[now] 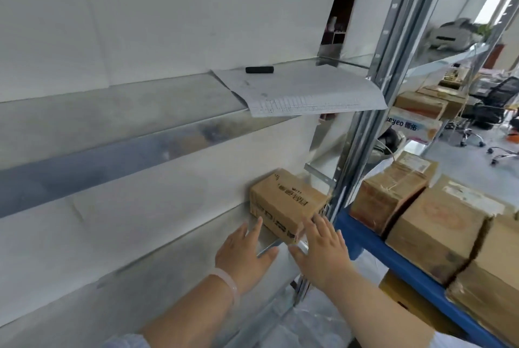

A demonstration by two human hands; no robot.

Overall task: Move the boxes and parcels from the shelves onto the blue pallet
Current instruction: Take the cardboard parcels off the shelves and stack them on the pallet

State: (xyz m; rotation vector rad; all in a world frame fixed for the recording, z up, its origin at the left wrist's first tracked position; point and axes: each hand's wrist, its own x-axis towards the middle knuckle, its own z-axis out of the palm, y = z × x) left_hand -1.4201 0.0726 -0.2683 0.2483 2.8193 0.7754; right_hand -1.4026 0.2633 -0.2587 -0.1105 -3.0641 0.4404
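A small brown cardboard box (286, 204) with printed writing stands at the right end of a metal shelf (157, 252), against the upright post. My left hand (245, 252) reaches toward its left front corner with fingers straight, the fingertips at or just short of the box. My right hand (320, 246) is spread open at the box's near right corner, fingertips touching its edge. Neither hand grips anything. The blue pallet is out of view.
A higher shelf carries a sheet of paper (306, 92) and a black marker (259, 69). To the right, a blue-framed rack (393, 260) holds several brown cartons (432, 224). Office chairs (494, 106) stand on the floor beyond.
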